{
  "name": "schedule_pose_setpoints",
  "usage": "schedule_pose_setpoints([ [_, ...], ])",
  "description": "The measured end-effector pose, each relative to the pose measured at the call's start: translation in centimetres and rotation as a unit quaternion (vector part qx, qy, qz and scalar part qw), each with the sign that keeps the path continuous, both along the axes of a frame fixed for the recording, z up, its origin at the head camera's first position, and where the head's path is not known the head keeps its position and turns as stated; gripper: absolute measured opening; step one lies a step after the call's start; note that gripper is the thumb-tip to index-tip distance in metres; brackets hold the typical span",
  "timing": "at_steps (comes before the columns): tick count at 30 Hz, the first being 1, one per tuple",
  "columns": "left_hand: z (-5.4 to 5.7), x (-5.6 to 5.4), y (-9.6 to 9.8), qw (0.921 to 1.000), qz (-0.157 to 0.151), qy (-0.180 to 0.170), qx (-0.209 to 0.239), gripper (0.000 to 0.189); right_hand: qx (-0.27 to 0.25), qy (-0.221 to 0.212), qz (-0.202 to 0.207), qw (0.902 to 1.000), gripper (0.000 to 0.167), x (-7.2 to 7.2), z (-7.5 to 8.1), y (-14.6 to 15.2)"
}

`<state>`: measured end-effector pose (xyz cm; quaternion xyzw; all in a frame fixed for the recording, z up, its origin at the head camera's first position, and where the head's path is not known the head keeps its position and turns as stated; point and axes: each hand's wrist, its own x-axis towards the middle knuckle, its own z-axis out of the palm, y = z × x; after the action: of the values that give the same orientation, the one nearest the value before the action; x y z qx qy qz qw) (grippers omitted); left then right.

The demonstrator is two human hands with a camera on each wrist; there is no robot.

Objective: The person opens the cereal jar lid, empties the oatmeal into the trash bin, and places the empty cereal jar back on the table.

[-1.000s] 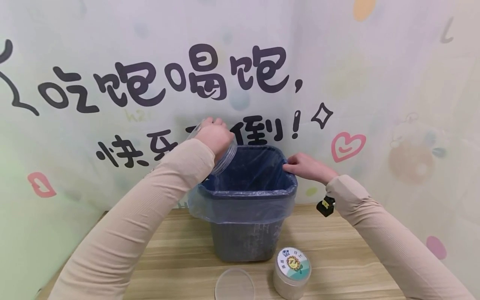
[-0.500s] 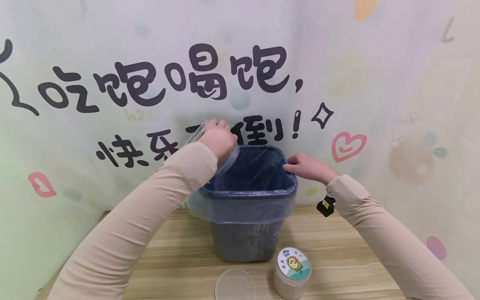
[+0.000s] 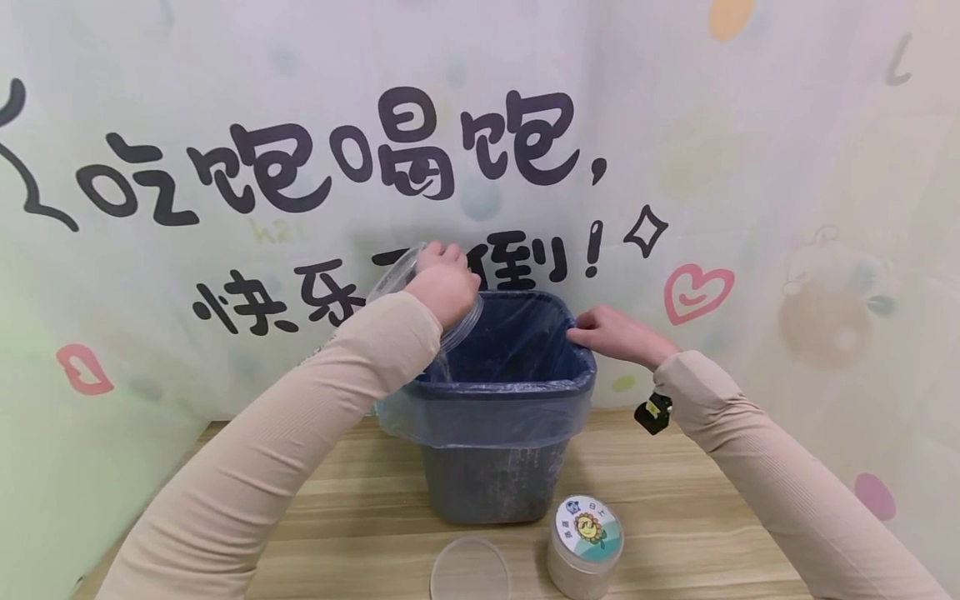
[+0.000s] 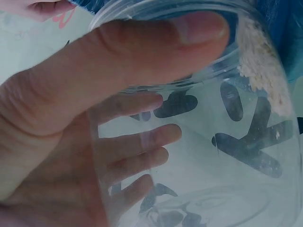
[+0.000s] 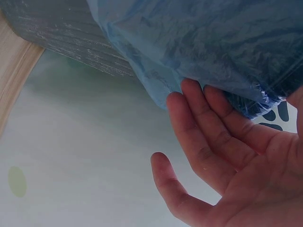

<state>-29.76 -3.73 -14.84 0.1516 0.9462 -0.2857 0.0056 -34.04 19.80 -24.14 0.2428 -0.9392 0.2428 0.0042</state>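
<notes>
My left hand (image 3: 444,287) grips a clear plastic jar (image 4: 199,151), tilted mouth-down over the left side of a grey trash can (image 3: 491,483). In the left wrist view, the thumb lies across the jar's threaded neck and the fingers wrap its far side. Pale crumbly grains (image 4: 262,66) lie along the jar's wall at the mouth. A faint streak falls below the mouth in the head view. A blue liner bag (image 3: 487,421) is folded over the can's rim. My right hand (image 3: 618,335) pinches the can's right rim through the liner, fingers outside.
On the wooden table (image 3: 337,517), in front of the can, stand a lidded jar (image 3: 587,533) with a sunflower label and a flat round translucent lid (image 3: 470,571). Behind the can hangs a printed backdrop (image 3: 480,50) with large dark characters.
My left hand and the jar have shifted slightly to the right over the can, and a faint streak now shows under the mouth. The right hand keeps its place on the rim.
</notes>
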Motion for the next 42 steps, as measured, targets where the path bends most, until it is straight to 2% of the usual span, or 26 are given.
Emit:
schedule_pose_setpoints([
  [19, -0.51, 0.4, 0.08, 0.9997, -0.022, 0.009, 0.007, 0.037, 0.0, -0.001, 0.0, 1.0, 0.031, -0.08, -0.09, 0.1],
  [26, -0.71, 0.72, 0.23, 0.9989, -0.042, 0.019, -0.004, 0.035, -0.005, 0.001, 0.002, 1.0, 0.03, 0.0, -0.03, 0.07],
  [33, -0.75, 0.52, 0.07, 0.999, -0.041, 0.018, -0.004, 0.038, -0.01, -0.005, 0.004, 0.9999, 0.029, -0.12, -0.07, 0.17],
  [39, -0.79, 0.29, -0.05, 0.9992, -0.028, 0.03, 0.003, 0.038, -0.006, -0.013, -0.001, 0.9999, 0.028, -0.19, -0.08, 0.11],
  [42, -0.67, 0.37, -0.26, 0.9983, -0.048, 0.027, 0.017, 0.036, -0.006, -0.015, -0.003, 0.9999, 0.029, -0.17, -0.05, 0.1],
])
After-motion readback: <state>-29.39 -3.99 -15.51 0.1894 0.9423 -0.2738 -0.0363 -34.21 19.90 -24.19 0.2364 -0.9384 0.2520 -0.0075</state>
